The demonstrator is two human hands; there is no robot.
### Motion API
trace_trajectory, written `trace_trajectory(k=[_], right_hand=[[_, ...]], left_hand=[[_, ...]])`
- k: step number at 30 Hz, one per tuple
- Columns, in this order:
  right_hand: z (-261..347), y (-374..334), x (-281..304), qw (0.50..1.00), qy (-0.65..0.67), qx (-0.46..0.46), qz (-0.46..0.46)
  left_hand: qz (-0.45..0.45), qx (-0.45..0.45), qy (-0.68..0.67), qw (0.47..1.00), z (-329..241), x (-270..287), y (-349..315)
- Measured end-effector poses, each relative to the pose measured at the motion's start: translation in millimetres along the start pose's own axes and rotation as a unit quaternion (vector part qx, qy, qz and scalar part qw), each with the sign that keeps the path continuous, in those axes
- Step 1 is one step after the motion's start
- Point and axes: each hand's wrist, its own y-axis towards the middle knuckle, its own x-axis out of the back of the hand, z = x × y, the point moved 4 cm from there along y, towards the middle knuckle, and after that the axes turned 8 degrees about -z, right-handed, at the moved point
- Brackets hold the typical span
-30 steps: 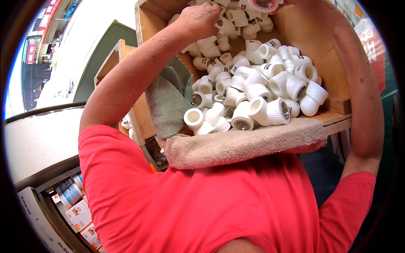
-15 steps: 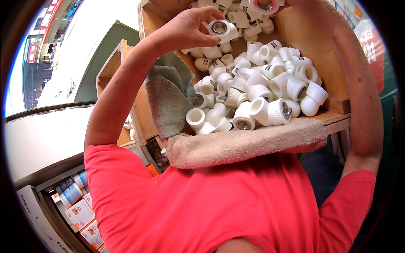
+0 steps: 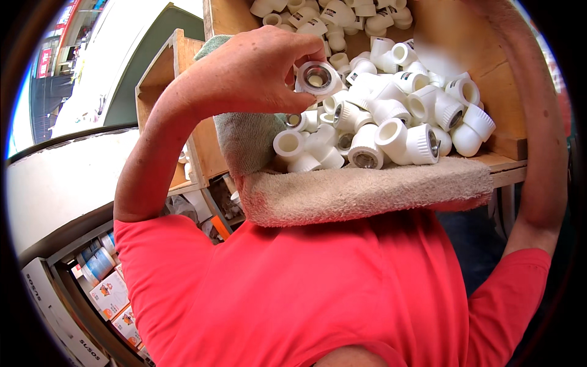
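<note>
My left hand (image 3: 269, 70) is closed on a white plastic pipe fitting (image 3: 318, 79), gripping it between thumb and fingers. The fitting's round mouth has a threaded metal insert and faces up toward me. Below and beside it, several loose white elbow fittings (image 3: 391, 137) lie heaped in a wooden bin (image 3: 489, 61), some with metal threads in their ends. My right forearm (image 3: 541, 116) reaches up along the bin's right side. The right hand itself is past the upper edge of the picture.
A folded beige towel (image 3: 367, 189) covers the bin's near edge, and a grey-green cloth (image 3: 247, 144) hangs over its left corner. Another wooden compartment (image 3: 162, 79) stands to the left. Lower left, a shelf holds white boxes (image 3: 113, 293) and blue-white rolls (image 3: 98, 266).
My left hand has come nearer and lower with the fitting still held. My right hand, earlier at the top holding a white fitting with a metal ring, has gone out of the picture.
</note>
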Motion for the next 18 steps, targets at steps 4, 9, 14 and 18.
trace_trajectory(k=[4,9,14,18], right_hand=[[9,-10,-7,0.999,-0.029,0.028,-0.037],[14,-14,-9,0.997,-0.043,0.028,-0.052],[15,-16,-5,0.997,-0.045,0.023,-0.065],[12,-16,-8,0.997,-0.039,0.013,-0.067]], left_hand=[[-0.012,-0.006,0.080,0.997,-7,-11,-5],[0.022,-0.027,0.116,0.993,-7,-40,-4],[0.032,-0.020,0.056,0.998,-9,-28,-4],[0.041,-0.011,0.025,0.999,10,-7,11]])
